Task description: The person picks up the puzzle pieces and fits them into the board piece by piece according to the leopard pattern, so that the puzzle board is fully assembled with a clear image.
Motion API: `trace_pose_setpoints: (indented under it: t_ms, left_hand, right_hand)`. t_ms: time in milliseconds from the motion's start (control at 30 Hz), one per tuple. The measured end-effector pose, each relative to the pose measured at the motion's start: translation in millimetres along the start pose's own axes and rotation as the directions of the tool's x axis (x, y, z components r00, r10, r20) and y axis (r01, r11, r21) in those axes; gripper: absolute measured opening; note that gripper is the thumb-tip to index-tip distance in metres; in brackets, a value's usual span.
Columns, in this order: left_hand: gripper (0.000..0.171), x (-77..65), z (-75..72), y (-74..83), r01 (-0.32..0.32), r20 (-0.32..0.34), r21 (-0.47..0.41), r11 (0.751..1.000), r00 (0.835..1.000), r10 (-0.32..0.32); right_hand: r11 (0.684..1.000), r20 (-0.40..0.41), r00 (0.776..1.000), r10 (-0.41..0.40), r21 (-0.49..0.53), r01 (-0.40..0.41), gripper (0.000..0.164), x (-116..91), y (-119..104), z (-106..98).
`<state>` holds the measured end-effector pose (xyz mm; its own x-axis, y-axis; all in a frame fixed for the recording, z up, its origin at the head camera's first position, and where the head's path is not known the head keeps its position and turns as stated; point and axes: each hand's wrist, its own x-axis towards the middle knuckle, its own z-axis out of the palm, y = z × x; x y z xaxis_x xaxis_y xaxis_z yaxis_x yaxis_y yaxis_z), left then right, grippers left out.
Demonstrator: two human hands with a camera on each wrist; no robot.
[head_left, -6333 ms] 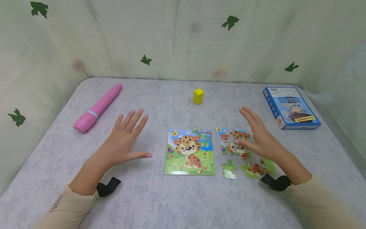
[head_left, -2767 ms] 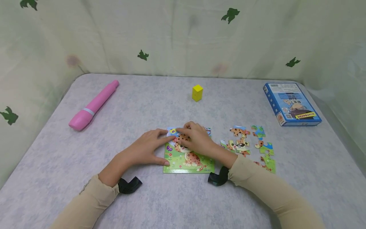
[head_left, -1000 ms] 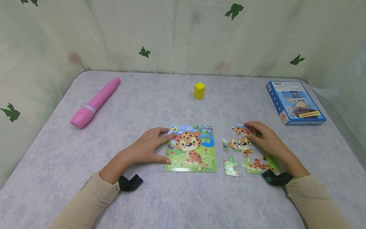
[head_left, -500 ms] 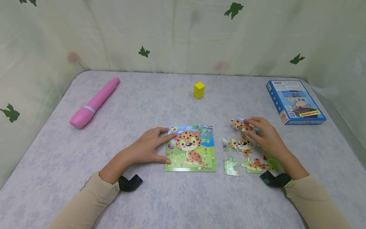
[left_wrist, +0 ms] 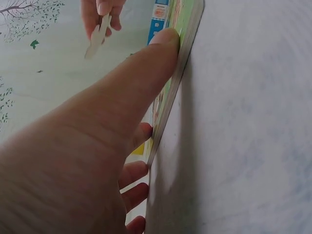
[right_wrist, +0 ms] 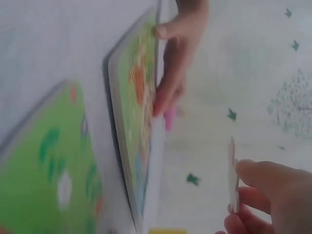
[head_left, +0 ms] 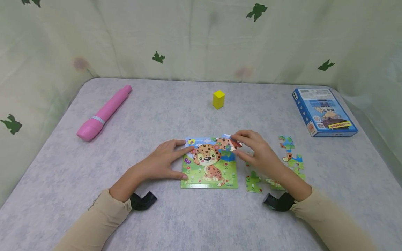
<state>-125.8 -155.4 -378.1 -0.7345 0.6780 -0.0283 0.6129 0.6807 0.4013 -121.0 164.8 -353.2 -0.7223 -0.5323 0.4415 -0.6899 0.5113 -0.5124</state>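
Observation:
A square puzzle board (head_left: pixel 194 177) printed with a sitting leopard cub lies flat at mid table. My left hand (head_left: pixel 158 161) rests on its left side, fingers spread, with the thumb (left_wrist: pixel 163 44) on the near corner and the index finger on the upper left of the picture. Between thumb and fingers, my right hand (head_left: pixel 260 153) pinches a spotted puzzle piece (head_left: pixel 224 143), held above the board's upper right part. The right wrist view shows this piece (right_wrist: pixel 233 175) edge-on, raised off the board. Loose puzzle pieces lie to the board's right, partly hidden under the right hand and forearm.
Among the loose pieces are a green one (head_left: pixel 253 182) and a blue-green one (head_left: pixel 286 142). A yellow block (head_left: pixel 218 99) stands at the back middle. Back left lies a pink flashlight-shaped object (head_left: pixel 105 113); a blue box (head_left: pixel 325 112) sits back right. A pale curtain (head_left: pixel 194 38) hangs behind.
Both hands came down from hovering; the left settled on the board. The butterfly piece left the group on the right. Lately the right hand picked up the spotted piece and carried it left.

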Motion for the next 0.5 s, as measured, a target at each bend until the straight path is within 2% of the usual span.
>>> trace_pose_setpoints:
  t_ms: [167,267,500]
  left_hand:
    - [0.088,0.7,1.5,-0.2,0.0,0.009,0.002,1.0,1.0,0.0]
    - [0.086,1.3,2.0,0.6,0.011,0.012,0.0,1.0,1.0,-0.011]
    - [0.079,4.1,4.6,4.9,0.016,-0.03,0.028,0.999,0.999,-0.015]
  right_hand:
    - [0.998,0.098,0.994,0.044,0.037,-0.048,0.038,14,-6,25]
    - [0.995,0.149,0.985,0.089,0.025,-0.093,0.036,18,-5,37]
    - [0.992,0.194,0.973,0.126,-0.028,-0.123,0.035,24,2,51]
